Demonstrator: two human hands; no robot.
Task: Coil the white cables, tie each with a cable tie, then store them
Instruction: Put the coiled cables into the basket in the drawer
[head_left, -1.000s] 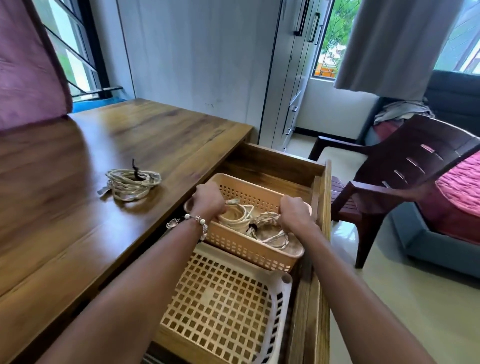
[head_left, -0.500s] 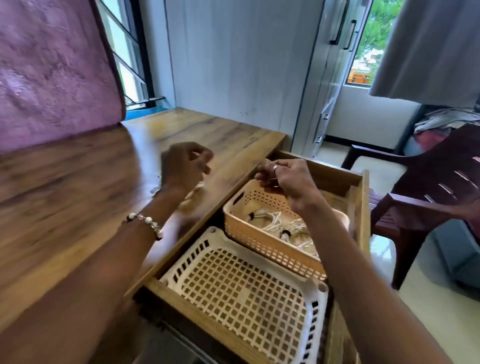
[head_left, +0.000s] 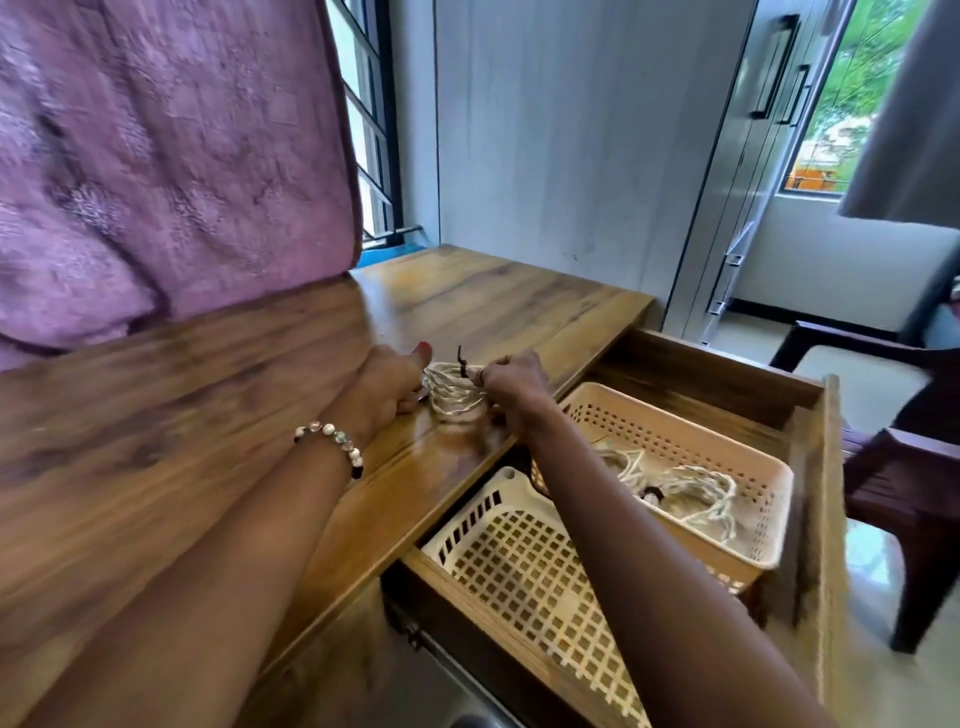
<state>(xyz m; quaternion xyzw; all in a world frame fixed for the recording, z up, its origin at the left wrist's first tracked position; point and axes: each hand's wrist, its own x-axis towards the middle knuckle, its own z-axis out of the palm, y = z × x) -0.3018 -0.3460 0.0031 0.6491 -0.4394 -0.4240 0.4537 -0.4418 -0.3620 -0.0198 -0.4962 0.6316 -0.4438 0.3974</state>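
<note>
Wooden desk (head_left: 208, 441) fills left and centre, blurred from head motion. Mauve patterned cloth (head_left: 156, 156) hangs behind it at upper left. Open wooden drawer (head_left: 826, 519) sticks out of the desk's right side. Dark brown chair (head_left: 904, 467) stands just beyond the drawer on the right.

In the drawer: cream lattice tray (head_left: 519, 566) at the near end, peach perforated basket (head_left: 675, 441) behind it, the two touching. Two tied cable coils (head_left: 696, 493) lie in the basket, one partly hidden by the right forearm.

Third coiled white cable (head_left: 454, 392) sits on the desk top near the drawer-side edge, between both hands. Dark cable tie (head_left: 461, 361) sticks up from its top.

Left hand (head_left: 387, 387) holds the coil's left side, fingers curled round it, thumb raised; beaded bracelet (head_left: 332, 441) on that wrist. Right hand (head_left: 511, 384) grips the coil's right side, fingertips pinching at the tie's base; exact finger contact is too small to make out.
</note>
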